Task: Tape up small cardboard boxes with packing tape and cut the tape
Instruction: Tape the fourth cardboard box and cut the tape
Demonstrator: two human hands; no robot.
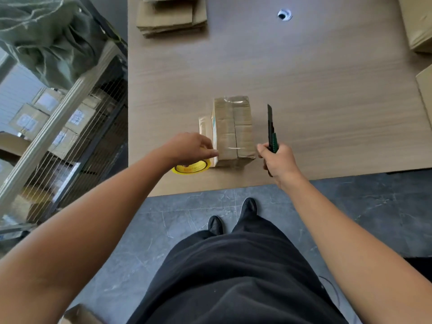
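Observation:
A small cardboard box [233, 129] stands near the front edge of the wooden table [315, 90], with clear tape over its top seam. My left hand [190, 148] grips the roll of packing tape [192, 168], whose yellow core shows under the hand, right against the box's left side. A strip of clear tape [205, 127] runs along that side of the box. My right hand [278, 160] holds a green utility knife [271, 130] just right of the box, blade out and pointing away from me.
A stack of flattened cardboard boxes [171, 16] lies at the table's far left. Larger cartons [418, 24] sit at the right edge. A cable hole [284, 14] is at the back. A wire cage with labelled boxes [60, 127] stands to the left.

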